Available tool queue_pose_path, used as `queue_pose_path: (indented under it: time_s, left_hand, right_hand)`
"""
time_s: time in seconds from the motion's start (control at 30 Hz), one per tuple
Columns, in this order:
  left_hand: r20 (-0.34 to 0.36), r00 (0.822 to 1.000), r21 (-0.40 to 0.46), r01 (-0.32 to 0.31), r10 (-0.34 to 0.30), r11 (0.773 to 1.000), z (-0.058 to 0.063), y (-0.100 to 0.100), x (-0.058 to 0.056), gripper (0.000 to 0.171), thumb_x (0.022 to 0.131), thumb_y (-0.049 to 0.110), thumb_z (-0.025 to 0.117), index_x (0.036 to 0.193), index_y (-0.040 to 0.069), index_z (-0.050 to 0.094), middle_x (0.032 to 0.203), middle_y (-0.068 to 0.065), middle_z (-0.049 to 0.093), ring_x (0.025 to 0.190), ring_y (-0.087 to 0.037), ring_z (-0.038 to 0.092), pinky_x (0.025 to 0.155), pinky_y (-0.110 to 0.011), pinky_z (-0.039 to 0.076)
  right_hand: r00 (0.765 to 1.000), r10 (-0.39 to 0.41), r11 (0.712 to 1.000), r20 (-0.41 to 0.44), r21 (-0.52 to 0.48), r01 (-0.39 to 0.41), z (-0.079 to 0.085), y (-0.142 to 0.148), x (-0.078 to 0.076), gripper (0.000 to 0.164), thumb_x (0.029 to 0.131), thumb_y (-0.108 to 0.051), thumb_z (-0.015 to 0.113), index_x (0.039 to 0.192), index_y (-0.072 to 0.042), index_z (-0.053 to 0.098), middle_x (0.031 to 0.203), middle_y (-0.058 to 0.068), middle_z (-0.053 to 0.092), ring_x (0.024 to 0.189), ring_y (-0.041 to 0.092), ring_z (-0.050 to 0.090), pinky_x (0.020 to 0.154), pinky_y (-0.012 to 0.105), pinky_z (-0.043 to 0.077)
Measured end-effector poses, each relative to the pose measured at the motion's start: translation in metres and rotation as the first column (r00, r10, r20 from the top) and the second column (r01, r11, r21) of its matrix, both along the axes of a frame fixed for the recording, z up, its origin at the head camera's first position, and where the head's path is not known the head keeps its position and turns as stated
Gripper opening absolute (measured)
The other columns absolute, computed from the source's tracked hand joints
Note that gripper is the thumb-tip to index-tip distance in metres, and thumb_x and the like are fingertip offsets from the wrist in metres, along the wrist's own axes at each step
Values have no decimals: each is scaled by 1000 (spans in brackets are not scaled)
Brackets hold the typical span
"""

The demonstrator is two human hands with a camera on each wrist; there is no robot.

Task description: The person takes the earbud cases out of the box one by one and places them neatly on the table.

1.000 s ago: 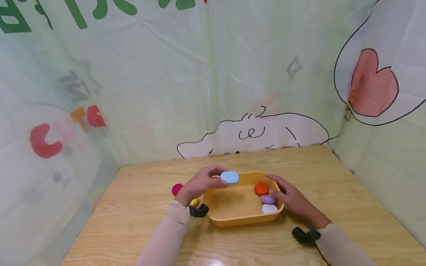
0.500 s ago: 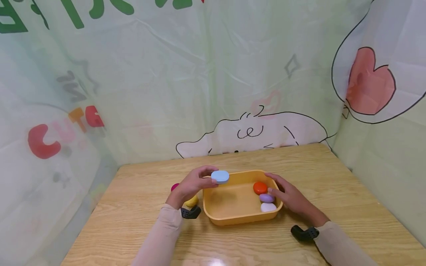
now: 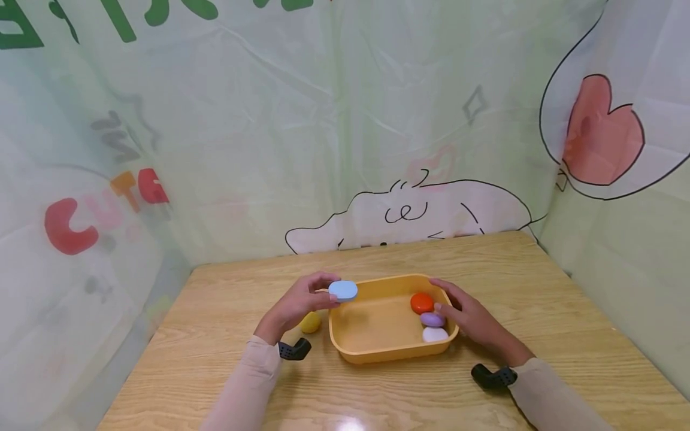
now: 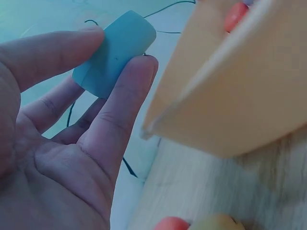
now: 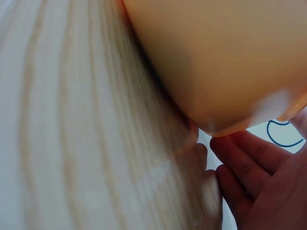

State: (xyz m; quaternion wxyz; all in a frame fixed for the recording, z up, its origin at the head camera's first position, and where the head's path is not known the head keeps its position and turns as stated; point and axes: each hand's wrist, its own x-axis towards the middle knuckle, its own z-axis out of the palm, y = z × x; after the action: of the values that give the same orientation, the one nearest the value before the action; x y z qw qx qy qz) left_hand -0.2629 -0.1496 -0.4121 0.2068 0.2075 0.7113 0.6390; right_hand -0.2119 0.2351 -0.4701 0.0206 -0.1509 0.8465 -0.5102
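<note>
One blue oval [image 3: 343,290], between left fingers [image 3: 322,278]

Printed pale-green sheeting [image 3: 253,155] around a wood-grain surface [image 3: 215,323]
It hangs creased behind the surface and along both sides, bearing green lettering [image 3: 118,21] at upper left, a red letter C [image 3: 55,224] on the left side, a white cartoon animal [image 3: 447,209] outlined in black just above the back edge, and a pinkish-red heart [image 3: 604,134] at right; a bright light reflection [image 3: 350,424] gleams on the near part of the wood.
</note>
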Motion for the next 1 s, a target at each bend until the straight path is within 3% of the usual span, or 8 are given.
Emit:
queue_pose_path:
  time_s: [0.43,0.7,1.0]
  left_hand:
    - [17,992,97,-127,126,987,-9,-24,14,51,96,6,67,141,-5,47,133,-22,52,114,-32,61,97,-47,50]
    - [-28,981,97,-189,192,977,-18,-45,23,50,95,4,67,141,-5,48,132,-24,52,115,-42,60,96,-43,51]
    - [16,958,136,-286,286,949,-27,-65,33,51,95,2,65,143,-5,48,136,-21,53,115,-27,62,98,-40,50]
  right_hand:
    - [1000,-3,1000,1,-3,3,1,-1,1,58,103,-26,57,155,-14,35,160,20,28,146,47,23,111,64,22]
    - [1000,-10,1000,12,-11,10,1,-2,1,58,103,-26,58,155,-15,35,160,19,28,146,47,23,111,65,23]
    - [1000,-15,1000,12,-4,15,2,-3,2,58,103,-26,58,155,-15,35,160,19,28,146,47,23,111,64,23]
